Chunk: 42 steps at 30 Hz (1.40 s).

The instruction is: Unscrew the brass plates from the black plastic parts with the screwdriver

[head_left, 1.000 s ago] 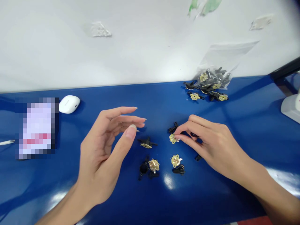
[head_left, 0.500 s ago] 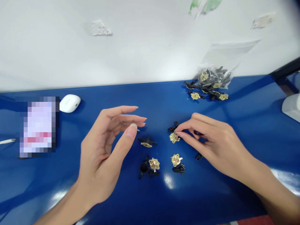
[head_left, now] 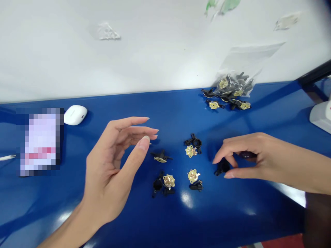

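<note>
My left hand [head_left: 116,165] hovers over the left part of the blue table [head_left: 124,224], fingers apart and holding nothing. Just right of its thumb lies a black plastic part with a gold disc edge [head_left: 160,156]. My right hand [head_left: 248,162] is low at the right, thumb and index finger spread around a black plastic housing [head_left: 222,167] on the table. A dark rounded object [head_left: 248,155], mostly hidden, is tucked in that hand's curled fingers. Between the hands lie gold round discs with metal contacts [head_left: 191,151], a black ring-shaped housing [head_left: 157,185] and small black pieces [head_left: 196,186].
At the back right, a clear plastic bag [head_left: 232,82] of similar parts leans on the white wall, several loose ones before it. A phone with a blurred screen [head_left: 41,141] and a white earbud case [head_left: 76,115] lie left. A white container [head_left: 320,115] stands far right.
My right hand has left the upper gold disc and moved right, down to the black housing. The disc and a black ring beside it now show fully. My left hand stays nearly still.
</note>
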Available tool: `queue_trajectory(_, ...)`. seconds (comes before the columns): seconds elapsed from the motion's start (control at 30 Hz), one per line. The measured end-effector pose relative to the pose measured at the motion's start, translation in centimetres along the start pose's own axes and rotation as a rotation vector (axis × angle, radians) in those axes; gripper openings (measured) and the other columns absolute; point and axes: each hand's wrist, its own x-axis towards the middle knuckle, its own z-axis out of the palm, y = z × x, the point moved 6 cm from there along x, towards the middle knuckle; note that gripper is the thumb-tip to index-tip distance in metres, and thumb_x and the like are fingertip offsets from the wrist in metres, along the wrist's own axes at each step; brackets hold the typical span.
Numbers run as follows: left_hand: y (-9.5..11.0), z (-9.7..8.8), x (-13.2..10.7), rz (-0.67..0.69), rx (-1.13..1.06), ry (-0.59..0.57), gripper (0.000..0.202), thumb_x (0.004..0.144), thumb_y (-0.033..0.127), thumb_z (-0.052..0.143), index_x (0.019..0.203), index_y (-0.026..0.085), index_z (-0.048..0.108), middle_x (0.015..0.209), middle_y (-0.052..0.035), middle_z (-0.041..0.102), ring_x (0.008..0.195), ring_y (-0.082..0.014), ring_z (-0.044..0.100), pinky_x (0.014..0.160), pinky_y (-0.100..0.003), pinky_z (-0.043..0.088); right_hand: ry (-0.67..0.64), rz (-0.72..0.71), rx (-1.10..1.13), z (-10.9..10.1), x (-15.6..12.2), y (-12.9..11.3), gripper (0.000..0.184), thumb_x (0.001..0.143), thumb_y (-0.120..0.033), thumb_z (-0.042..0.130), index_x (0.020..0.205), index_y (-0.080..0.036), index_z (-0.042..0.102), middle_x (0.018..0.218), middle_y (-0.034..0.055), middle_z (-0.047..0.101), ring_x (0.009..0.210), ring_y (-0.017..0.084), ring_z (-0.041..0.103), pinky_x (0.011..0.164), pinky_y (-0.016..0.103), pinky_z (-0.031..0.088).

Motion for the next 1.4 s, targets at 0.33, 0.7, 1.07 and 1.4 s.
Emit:
queue_trajectory(0.33,0.0,0.2,0.0,0.003,-0.005,-0.010,0.030,0.111,0.032,0.076,0.140,0.028,0.073,0.122,-0.0039,0.085,0.114,-0.0257,0.082,0.103,-0.039,0.067,-0.075,-0.121,0.018,1.5,0.8,-2.0,0.012,0.105,-0.049,0.078,0.106,-0.041,0.086,0.099,-0.0032,0.077,0.077,0.013,0.072,0.065,0.027,0.054)
queue_trajectory(0.7,0.2,0.1,0.1,0.019,0.037,-0.004,0.029,0.110,0.033,0.076,0.139,0.029,0.074,0.121,-0.0041,0.085,0.112,-0.0247,0.083,0.100,-0.039,0.068,-0.011,-0.127,-0.145,1.1,0.7,-1.5,0.021,0.098,-0.053,0.085,0.105,-0.034,0.080,0.102,-0.0031,0.075,0.078,0.015,0.071,0.067,0.028,0.056)
queue_trajectory(1.07,-0.4,0.2,0.3,-0.021,0.099,-0.047,0.025,0.109,0.039,0.077,0.133,0.030,0.076,0.117,-0.0025,0.085,0.106,-0.0224,0.082,0.096,-0.035,0.065,-0.025,-0.199,-0.120,1.7,0.7,-2.8,0.019,0.111,-0.048,0.070,0.124,-0.044,0.083,0.113,-0.0020,0.078,0.091,0.016,0.077,0.076,0.029,0.060)
queue_trajectory(1.4,-1.1,0.2,0.5,-0.040,0.158,-0.096,0.024,0.108,0.040,0.078,0.131,0.034,0.078,0.121,-0.0018,0.085,0.109,-0.0245,0.081,0.096,-0.038,0.064,-0.002,-0.238,-0.100,2.3,1.1,-3.4,0.020,0.109,-0.046,0.072,0.125,-0.041,0.084,0.109,-0.0008,0.080,0.090,0.017,0.077,0.074,0.028,0.058)
